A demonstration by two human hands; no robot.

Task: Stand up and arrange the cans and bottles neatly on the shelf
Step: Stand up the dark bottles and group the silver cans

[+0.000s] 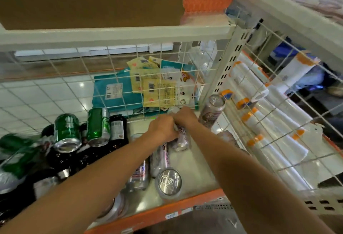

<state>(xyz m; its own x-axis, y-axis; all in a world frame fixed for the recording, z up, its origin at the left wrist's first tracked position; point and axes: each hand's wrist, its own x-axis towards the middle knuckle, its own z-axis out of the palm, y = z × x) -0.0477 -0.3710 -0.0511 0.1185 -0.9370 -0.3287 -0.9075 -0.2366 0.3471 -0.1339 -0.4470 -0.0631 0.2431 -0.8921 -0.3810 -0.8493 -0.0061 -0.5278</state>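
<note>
"Head view: which step is in hand?"
"Righting one silver can (pixel 181 140) in the middle of the shelf (pixel 193 165). The left hand (pixel 163 128) and right hand (pixel 186 116) both curl round it, the two hands touching."
"And next?"
"Probably stand it just beside the upright can (pixel 212 111) at two o'clock, set down level. The fallen silver cans (pixel 160 159) lie at six, green cans (pixel 67 131) and dark bottles (pixel 117 129) at nine."

Left green cans (pixel 14 150) blurred, silver can (pixel 182 141) mostly covered by left hand (pixel 163 128) and right hand (pixel 185 115)
</note>
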